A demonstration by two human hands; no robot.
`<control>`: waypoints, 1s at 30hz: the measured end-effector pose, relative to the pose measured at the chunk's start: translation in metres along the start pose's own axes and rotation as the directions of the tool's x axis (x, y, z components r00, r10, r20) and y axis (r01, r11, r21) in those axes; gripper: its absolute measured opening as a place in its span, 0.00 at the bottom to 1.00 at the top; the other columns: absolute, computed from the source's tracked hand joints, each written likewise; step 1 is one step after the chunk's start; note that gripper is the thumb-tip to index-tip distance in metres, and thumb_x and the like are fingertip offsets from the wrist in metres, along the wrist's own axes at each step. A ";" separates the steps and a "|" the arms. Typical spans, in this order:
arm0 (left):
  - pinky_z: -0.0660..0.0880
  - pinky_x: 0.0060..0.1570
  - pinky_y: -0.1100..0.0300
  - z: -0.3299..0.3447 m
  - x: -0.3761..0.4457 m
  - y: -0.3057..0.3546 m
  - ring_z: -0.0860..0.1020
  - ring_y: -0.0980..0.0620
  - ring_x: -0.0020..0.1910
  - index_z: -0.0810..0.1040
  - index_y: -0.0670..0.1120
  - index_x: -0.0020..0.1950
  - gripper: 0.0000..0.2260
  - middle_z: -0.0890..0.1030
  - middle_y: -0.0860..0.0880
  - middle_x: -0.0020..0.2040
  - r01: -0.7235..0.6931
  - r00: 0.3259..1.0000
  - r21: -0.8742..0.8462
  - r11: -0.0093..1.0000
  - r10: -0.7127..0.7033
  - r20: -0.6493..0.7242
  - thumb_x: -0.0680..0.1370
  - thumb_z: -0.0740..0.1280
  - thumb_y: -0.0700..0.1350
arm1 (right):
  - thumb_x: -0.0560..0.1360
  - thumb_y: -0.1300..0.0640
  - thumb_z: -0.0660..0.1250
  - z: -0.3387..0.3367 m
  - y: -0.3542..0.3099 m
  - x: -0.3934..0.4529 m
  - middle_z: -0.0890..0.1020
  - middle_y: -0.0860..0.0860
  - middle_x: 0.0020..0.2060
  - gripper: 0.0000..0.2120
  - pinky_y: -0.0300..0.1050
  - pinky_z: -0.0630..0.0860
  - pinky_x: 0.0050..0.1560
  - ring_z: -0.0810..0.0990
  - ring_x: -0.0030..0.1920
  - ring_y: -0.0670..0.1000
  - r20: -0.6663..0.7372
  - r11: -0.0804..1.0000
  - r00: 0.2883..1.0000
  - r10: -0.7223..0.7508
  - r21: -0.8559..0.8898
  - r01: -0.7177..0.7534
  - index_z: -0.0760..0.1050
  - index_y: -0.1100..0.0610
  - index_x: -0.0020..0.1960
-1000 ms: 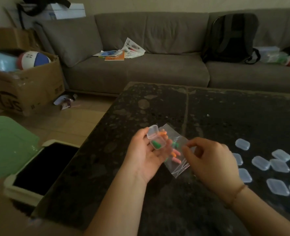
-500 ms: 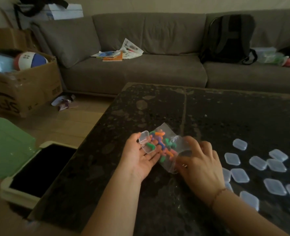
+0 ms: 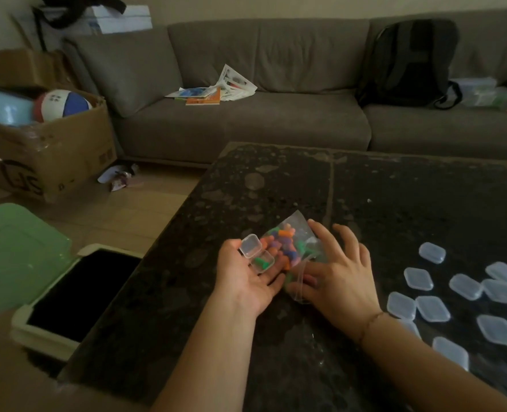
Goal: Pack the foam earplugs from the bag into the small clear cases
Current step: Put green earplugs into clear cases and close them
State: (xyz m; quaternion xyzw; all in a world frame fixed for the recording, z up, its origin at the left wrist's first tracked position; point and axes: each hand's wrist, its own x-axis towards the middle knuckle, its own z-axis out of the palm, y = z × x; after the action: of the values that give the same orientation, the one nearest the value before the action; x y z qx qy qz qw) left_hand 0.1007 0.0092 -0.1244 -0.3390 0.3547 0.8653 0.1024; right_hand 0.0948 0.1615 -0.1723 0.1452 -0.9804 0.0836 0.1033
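From the head camera, the left hand (image 3: 246, 278) lies palm up over the dark stone table (image 3: 395, 203), near its left edge. An open clear case (image 3: 256, 254) rests across the base of its fingers, lid tipped up toward the thumb side, the lower half holding a green earplug (image 3: 261, 260). The fingers are nearly straight and only lightly cupped under the case; the thumb lies along the case's left side, touching or just beside the lid.

The fingertips of that hand reach under the clear plastic bag (image 3: 298, 242), which lies on the table between the two hands. Through the film show the foam earplugs (image 3: 285, 243): orange, purple, pink and green, heaped just beyond the case and touching the left fingertips.

The right hand (image 3: 340, 269) is palm down on the bag's right side, fingers spread and mostly straight, the forefinger laid along the bag's upper right edge. Its thumb tip is covered by the bag's near corner, so I cannot tell whether it presses on the film or is tucked inside. A thin bracelet (image 3: 371, 319) circles the wrist.

Toward the table's right edge lie the closed clear cases (image 3: 433, 308), scattered flat, well apart from the bag.

Beyond the table's far edge stands a grey sofa (image 3: 246, 120) with magazines (image 3: 213, 92) and a black backpack (image 3: 406, 60) on it. On the floor to the left are a cardboard box (image 3: 47, 153) holding a ball (image 3: 63, 104), and a bin with a green lid (image 3: 14, 257).
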 end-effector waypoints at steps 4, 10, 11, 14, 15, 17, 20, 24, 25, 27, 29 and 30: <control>0.72 0.59 0.47 0.000 0.000 0.000 0.82 0.42 0.54 0.82 0.42 0.60 0.21 0.84 0.40 0.56 -0.002 1.000 -0.020 1.000 0.002 -0.014 0.83 0.56 0.54 | 0.71 0.32 0.63 0.000 -0.003 0.001 0.45 0.44 0.78 0.19 0.62 0.47 0.73 0.39 0.76 0.59 0.067 0.999 0.997 0.038 0.014 -0.039 0.74 0.30 0.61; 0.74 0.63 0.45 0.003 -0.001 -0.001 0.82 0.42 0.53 0.82 0.42 0.58 0.21 0.84 0.40 0.54 -0.020 0.999 0.026 0.999 0.020 -0.035 0.82 0.57 0.55 | 0.71 0.34 0.65 -0.001 -0.006 0.004 0.50 0.41 0.78 0.16 0.57 0.35 0.70 0.37 0.76 0.56 0.054 0.994 0.997 0.052 0.089 -0.056 0.78 0.33 0.57; 0.74 0.62 0.45 0.003 -0.001 -0.001 0.82 0.42 0.53 0.82 0.42 0.58 0.22 0.84 0.40 0.53 -0.021 0.999 0.034 0.999 0.022 -0.034 0.82 0.57 0.56 | 0.71 0.35 0.66 -0.001 -0.006 0.004 0.53 0.41 0.77 0.14 0.58 0.37 0.71 0.39 0.77 0.56 0.043 0.993 0.997 0.057 0.103 -0.061 0.79 0.34 0.56; 0.74 0.57 0.46 0.003 -0.003 -0.001 0.82 0.42 0.53 0.82 0.42 0.58 0.22 0.84 0.39 0.54 -0.024 0.999 0.051 0.998 0.026 -0.032 0.82 0.56 0.56 | 0.73 0.41 0.68 0.000 -0.004 0.000 0.59 0.42 0.76 0.08 0.61 0.41 0.73 0.42 0.77 0.56 -0.002 0.993 0.998 0.062 0.103 -0.062 0.81 0.36 0.51; 0.74 0.56 0.46 0.003 -0.003 -0.002 0.82 0.42 0.53 0.82 0.42 0.58 0.22 0.83 0.39 0.54 -0.025 0.999 0.055 0.998 0.027 -0.031 0.82 0.56 0.56 | 0.73 0.42 0.68 0.000 -0.004 -0.001 0.60 0.42 0.76 0.07 0.61 0.41 0.73 0.42 0.77 0.56 -0.017 0.991 0.997 0.072 0.113 -0.069 0.81 0.37 0.50; 0.74 0.57 0.46 0.003 -0.003 -0.002 0.82 0.42 0.53 0.82 0.42 0.58 0.22 0.83 0.39 0.54 -0.032 0.999 0.055 0.998 0.033 -0.023 0.82 0.56 0.56 | 0.74 0.41 0.67 -0.001 -0.003 -0.004 0.59 0.40 0.75 0.07 0.61 0.40 0.73 0.41 0.77 0.55 -0.012 0.987 0.995 0.096 0.129 -0.093 0.81 0.37 0.51; 0.73 0.61 0.44 0.002 -0.003 -0.003 0.82 0.42 0.54 0.82 0.42 0.58 0.22 0.83 0.39 0.54 -0.036 0.999 0.043 0.998 0.037 -0.015 0.82 0.56 0.56 | 0.75 0.40 0.65 -0.003 -0.002 -0.004 0.57 0.39 0.76 0.10 0.62 0.40 0.73 0.40 0.77 0.55 0.031 0.984 0.994 0.106 0.139 -0.110 0.79 0.36 0.54; 0.75 0.60 0.47 0.001 -0.005 -0.002 0.81 0.41 0.57 0.80 0.40 0.60 0.23 0.82 0.38 0.57 -0.045 0.999 -0.105 0.993 0.043 -0.014 0.82 0.57 0.57 | 0.71 0.42 0.68 -0.010 0.003 -0.010 0.65 0.44 0.73 0.08 0.66 0.47 0.72 0.47 0.77 0.58 -0.053 0.994 0.997 0.056 0.092 -0.051 0.81 0.37 0.49; 0.76 0.59 0.49 0.002 -0.005 -0.002 0.81 0.41 0.57 0.80 0.40 0.61 0.22 0.82 0.37 0.57 -0.051 0.999 -0.159 0.986 0.051 -0.006 0.82 0.58 0.56 | 0.69 0.43 0.69 -0.016 0.006 -0.014 0.68 0.45 0.72 0.07 0.68 0.50 0.71 0.51 0.76 0.59 -0.093 0.997 0.994 0.051 0.067 -0.044 0.82 0.38 0.46; 0.77 0.54 0.51 0.003 -0.007 -0.004 0.81 0.42 0.54 0.79 0.40 0.61 0.21 0.81 0.36 0.56 -0.057 0.998 -0.211 0.976 0.063 0.022 0.82 0.59 0.56 | 0.65 0.45 0.71 -0.029 0.015 -0.026 0.72 0.48 0.69 0.07 0.69 0.55 0.69 0.58 0.74 0.62 -0.145 0.998 0.988 0.050 0.034 -0.046 0.82 0.40 0.43; 0.77 0.52 0.52 0.006 -0.010 -0.008 0.81 0.43 0.51 0.81 0.40 0.59 0.21 0.82 0.35 0.55 -0.041 0.996 -0.142 0.989 0.052 0.077 0.81 0.60 0.56 | 0.65 0.49 0.72 -0.044 0.025 -0.037 0.77 0.46 0.62 0.08 0.67 0.65 0.65 0.67 0.69 0.59 -0.220 0.998 0.975 0.035 0.066 -0.021 0.81 0.42 0.44; 0.77 0.52 0.51 0.009 -0.013 -0.012 0.81 0.42 0.51 0.82 0.40 0.57 0.21 0.83 0.35 0.55 -0.035 0.993 -0.078 0.996 0.043 0.110 0.81 0.61 0.56 | 0.66 0.51 0.73 -0.052 0.029 -0.042 0.79 0.44 0.57 0.09 0.62 0.72 0.62 0.74 0.63 0.54 -0.252 0.989 0.967 0.045 0.150 -0.007 0.80 0.43 0.46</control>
State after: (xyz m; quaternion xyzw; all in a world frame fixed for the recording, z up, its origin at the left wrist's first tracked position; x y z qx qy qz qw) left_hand 0.1106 0.0245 -0.1177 -0.2867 0.3220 0.8976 0.0922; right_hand 0.1350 0.2104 -0.1358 0.1275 -0.9519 0.1753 0.2163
